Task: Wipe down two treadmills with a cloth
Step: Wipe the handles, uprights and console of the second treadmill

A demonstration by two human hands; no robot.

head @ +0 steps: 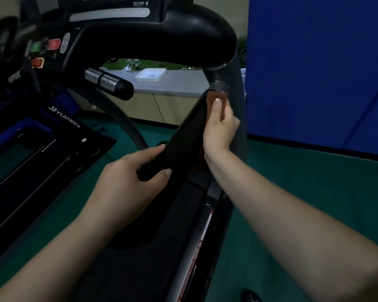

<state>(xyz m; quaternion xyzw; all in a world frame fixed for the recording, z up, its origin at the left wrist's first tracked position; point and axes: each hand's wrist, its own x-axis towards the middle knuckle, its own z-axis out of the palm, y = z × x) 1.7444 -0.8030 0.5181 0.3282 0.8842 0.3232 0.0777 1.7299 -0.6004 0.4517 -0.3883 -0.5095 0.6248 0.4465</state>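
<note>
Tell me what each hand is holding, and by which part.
Left hand grips the lower end of the black handrail. Right hand presses a reddish-brown cloth against its upper end.

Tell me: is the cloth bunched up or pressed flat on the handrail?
Pressed flat. The right hand holds the brown cloth against the black handrail near the upright, with only a flat strip visible above the thumb.

both forearms bare, no sleeves; hands ungloved.

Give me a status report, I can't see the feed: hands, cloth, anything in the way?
Left hand grips handrail lower end. Right hand presses brown cloth near handrail top, by upright post. Nothing blocking the handrail.
</note>
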